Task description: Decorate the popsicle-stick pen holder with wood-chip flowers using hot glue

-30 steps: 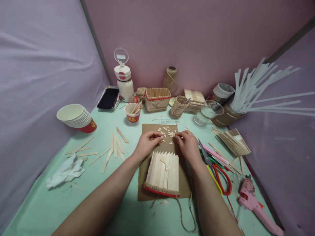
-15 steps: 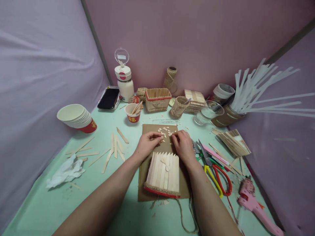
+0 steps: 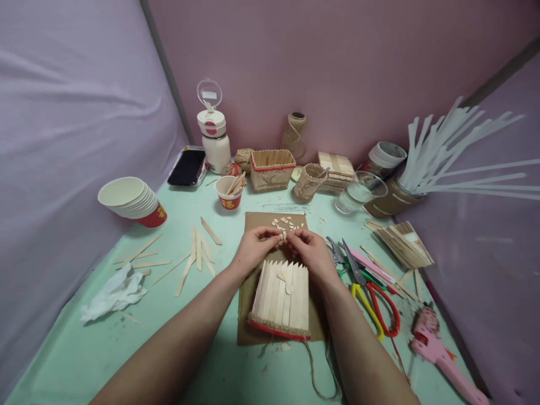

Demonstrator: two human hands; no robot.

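My left hand (image 3: 256, 246) pinches a small pale wood chip (image 3: 282, 237) between thumb and fingertips. From the other side my right hand (image 3: 310, 250) is closed in a pinch, its fingertips meeting the left ones at the chips. Several more loose wood chips (image 3: 287, 220) lie just beyond on a brown cardboard sheet (image 3: 314, 315). Close below my hands is a craft-stick panel (image 3: 280, 298) with pointed tops, a braided twine band and a red strip at its near edge; a small leaf-shaped piece (image 3: 288, 283) sits on its front.
Scissors (image 3: 353, 261), pliers (image 3: 336, 251) and a pink glue gun (image 3: 439, 349) lie on the right. Craft sticks (image 3: 193, 253) and a crumpled tissue (image 3: 113, 293) lie left. Paper cups (image 3: 130, 199), a stick box (image 3: 272, 171) and a clear cup (image 3: 354, 197) stand farther back.
My right hand has moved left, bringing its fingertips to those of my left hand. A small chip now shows between them. The panel stays in place.
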